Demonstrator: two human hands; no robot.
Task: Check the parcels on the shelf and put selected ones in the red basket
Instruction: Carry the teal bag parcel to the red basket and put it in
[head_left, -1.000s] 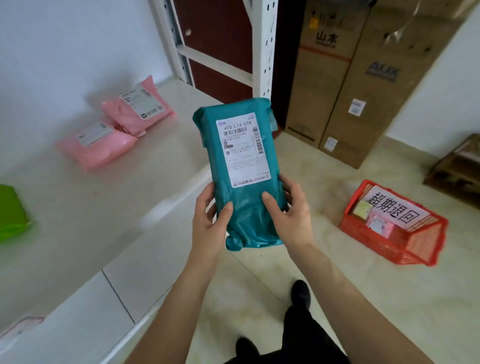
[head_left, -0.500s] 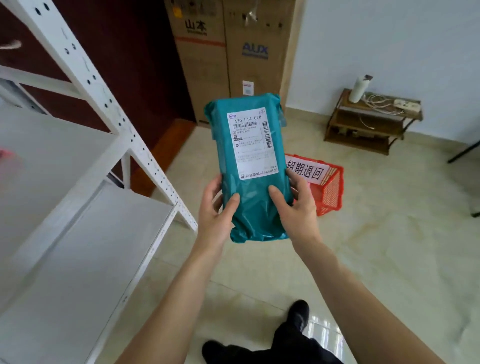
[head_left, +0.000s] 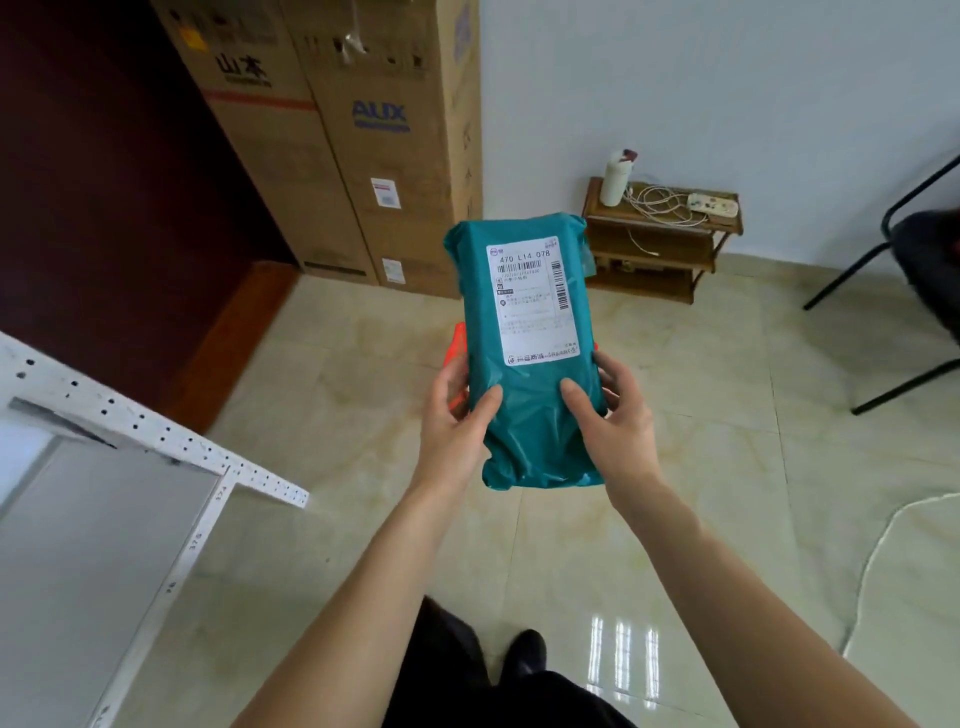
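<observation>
Two hands are holding one teal parcel (head_left: 524, 364) upright in front of the person, label (head_left: 532, 301) facing them. The left hand (head_left: 457, 421) is gripping the parcel's lower left edge, thumb pressed across the front and fingers wrapped behind; the right hand (head_left: 613, 421) is mirroring it on the lower right edge, thumb on the front, fingers curled round the side. Both grips are sitting on the bottom third, so most of the parcel is standing free above the hands.

Its long axis is running up and away from the person, top end leaning slightly toward the far wall. Directly behind the parcel, on the floor, the red basket (head_left: 460, 343) is peeking out as thin slivers past the left edge, with another at the right; the rest is hidden. So the basket is lying straight ahead of and below the grip, roughly centred between the hands, with neither hand clearly nearer.

Left of the parcel, a white shelf (head_left: 156, 441) corner is jutting in; two tall cartons (head_left: 363, 145) are standing behind it, and a low wooden stand (head_left: 660, 249) sits to its right.

By my reading, the parcel is being carried to the basket, and the drop will probably call for lowering it forward, top end first.
</observation>
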